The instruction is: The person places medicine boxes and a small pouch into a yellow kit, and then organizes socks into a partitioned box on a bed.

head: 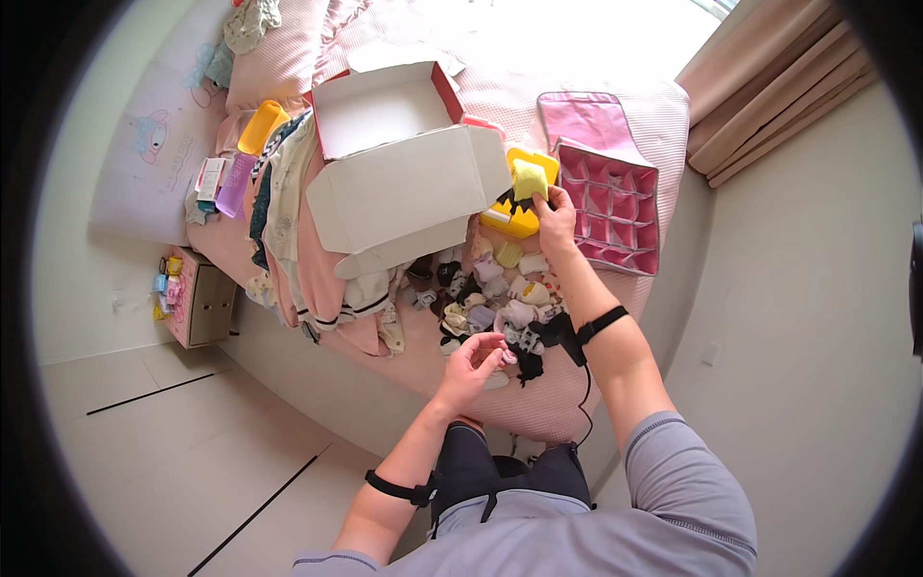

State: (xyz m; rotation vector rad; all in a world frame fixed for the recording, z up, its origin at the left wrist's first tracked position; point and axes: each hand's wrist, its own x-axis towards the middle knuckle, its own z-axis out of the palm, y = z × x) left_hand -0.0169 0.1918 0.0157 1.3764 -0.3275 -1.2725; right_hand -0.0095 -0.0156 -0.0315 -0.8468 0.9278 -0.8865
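Note:
Between the thumb and fingers of my right hand [557, 220] is a folded yellow-green sock [530, 179]. It hangs over a yellow plastic container [510, 220], with some dark fabric just below it. My left hand [472, 369] hovers at the near edge of a pile of small socks [495, 312], its fingers curled and apart from the thumb. A small pink item [510, 356] lies right by its fingertips, and I see no grip on it. To the right of my right hand stands a pink fabric organizer [657, 223] with many small compartments and its lid folded back.
A large open cardboard box [411, 191] rests on the bed [404, 353], beside layered clothes [285, 209]. Further left are an orange bin [262, 128] and a purple basket [235, 185]. A bedside cabinet [209, 303] stands left; a black cable [588, 404] hangs near my right arm.

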